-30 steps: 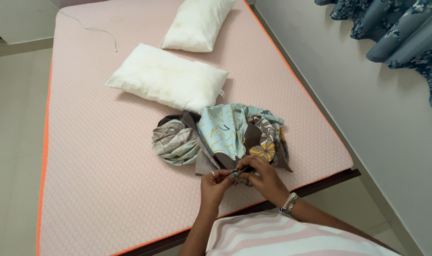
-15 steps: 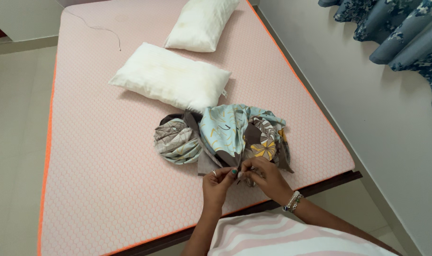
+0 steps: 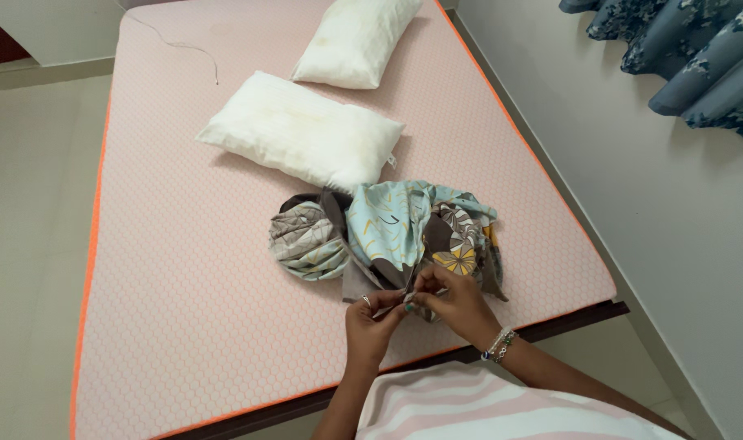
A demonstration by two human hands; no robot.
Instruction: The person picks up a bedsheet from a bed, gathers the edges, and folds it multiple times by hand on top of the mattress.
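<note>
Pinching one edge of the patterned cloth bundle, near the mattress foot edge: left hand, right hand, both closed on fabric. Risk: thin hem slipping loose.

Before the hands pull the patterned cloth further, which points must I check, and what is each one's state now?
1. Left hand pinches the cloth's edge: ok.
2. Right hand pinches the same edge: ok.
3. Patterned cloth bundle lies fully on the mattress: ok.
4. Cloth free of knots inside the bundle: cannot tell.
5. Near pillow lies apart from the hands: ok.
6. Thin cord lies far from the cloth: ok.
</note>
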